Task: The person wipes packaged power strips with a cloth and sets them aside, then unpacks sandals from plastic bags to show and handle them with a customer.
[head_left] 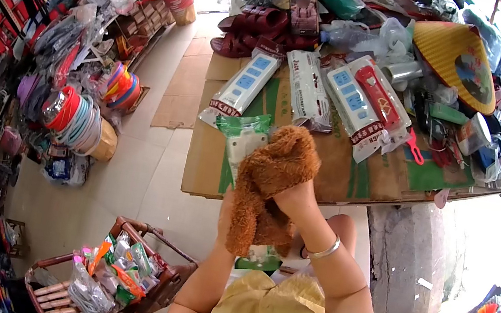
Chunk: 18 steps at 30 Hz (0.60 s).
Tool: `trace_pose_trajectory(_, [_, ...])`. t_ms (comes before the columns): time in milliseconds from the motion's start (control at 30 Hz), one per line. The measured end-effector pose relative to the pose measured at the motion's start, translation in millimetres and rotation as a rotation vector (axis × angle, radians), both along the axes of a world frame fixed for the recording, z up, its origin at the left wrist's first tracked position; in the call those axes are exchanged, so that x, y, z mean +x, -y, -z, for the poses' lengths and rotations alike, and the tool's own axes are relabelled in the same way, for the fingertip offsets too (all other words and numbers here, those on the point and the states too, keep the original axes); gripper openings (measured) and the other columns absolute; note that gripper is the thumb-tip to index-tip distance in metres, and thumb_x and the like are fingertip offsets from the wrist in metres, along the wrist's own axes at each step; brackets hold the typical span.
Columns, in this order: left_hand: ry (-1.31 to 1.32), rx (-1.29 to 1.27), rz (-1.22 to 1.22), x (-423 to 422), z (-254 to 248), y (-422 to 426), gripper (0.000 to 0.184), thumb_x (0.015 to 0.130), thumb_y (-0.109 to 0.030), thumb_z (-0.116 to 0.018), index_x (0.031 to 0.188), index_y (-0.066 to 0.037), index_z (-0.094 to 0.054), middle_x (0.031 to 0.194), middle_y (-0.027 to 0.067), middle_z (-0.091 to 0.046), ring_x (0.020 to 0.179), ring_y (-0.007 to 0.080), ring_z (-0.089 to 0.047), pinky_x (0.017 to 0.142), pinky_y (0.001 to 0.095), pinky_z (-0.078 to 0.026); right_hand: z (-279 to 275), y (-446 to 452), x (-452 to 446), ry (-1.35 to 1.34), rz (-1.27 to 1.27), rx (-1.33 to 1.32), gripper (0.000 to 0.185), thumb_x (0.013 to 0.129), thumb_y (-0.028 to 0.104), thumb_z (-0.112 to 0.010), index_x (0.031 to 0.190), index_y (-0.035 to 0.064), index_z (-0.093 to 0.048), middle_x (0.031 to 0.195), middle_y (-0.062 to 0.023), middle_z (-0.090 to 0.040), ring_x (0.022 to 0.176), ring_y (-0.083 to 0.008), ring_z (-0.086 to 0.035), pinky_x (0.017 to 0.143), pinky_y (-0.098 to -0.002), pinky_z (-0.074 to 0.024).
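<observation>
My right hand (pixel 296 199) is closed around a brown fluffy cloth (pixel 290 157), which hangs in folds in front of me and hides most of the fingers. Beside and partly behind the cloth, my left hand (pixel 227 211) grips a white power strip in a green-topped clear wrapper (pixel 240 148). Its fingers are largely covered, and the lower end of the strip is out of sight. The cloth lies against the wrapper. On the table just beyond lie a wrapped power strip with blue sockets (pixel 247 82), a white wrapped pack (pixel 308 89) and another blue-socketed strip (pixel 351 97).
The cardboard-covered table (pixel 209 163) also bears dark red sandals (pixel 257 22), a yellow conical hat (pixel 446 53) and a pink-handled tool (pixel 414 147). A basket of packaged goods (pixel 117 267) stands at lower left. Coiled hoses (pixel 78 126) and crowded shelves line the left side.
</observation>
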<state>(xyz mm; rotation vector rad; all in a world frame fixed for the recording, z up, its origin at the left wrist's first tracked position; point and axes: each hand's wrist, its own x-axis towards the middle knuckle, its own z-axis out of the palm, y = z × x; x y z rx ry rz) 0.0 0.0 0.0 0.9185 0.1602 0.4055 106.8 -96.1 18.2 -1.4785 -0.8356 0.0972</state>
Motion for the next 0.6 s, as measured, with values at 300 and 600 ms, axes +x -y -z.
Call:
trace_pose_trajectory(300, [-0.095, -0.235, 0.311, 4, 24, -9, 0.043, 0.094, -0.032, -0.035, 0.123, -0.001, -0.041, 0.116, 0.0114, -0.052, 0.099, 0.0216, -0.057, 0.081, 0.0345, -0.049, -10, 14, -20, 0.114, 0.318, 0.100, 0.042, 0.078, 0.008, -0.063, 0.117, 0.0033, -0.048, 0.119, -0.0114, -0.048, 0.109, -0.0237, -0.047, 0.096, -0.0349, -0.0350])
trace_pose_trajectory(600, [-0.041, 0.323, 0.257, -25, 26, 8, 0.048, 0.096, -0.026, -0.037, 0.134, 0.002, -0.030, 0.125, 0.0102, -0.048, 0.108, 0.0158, -0.052, 0.090, 0.0292, -0.042, -7, 27, 6, -0.131, 0.329, 0.040, 0.028, 0.082, 0.009, -0.053, 0.110, 0.0047, -0.055, 0.113, -0.0128, -0.054, 0.109, -0.0284, -0.048, 0.094, -0.0376, -0.0366])
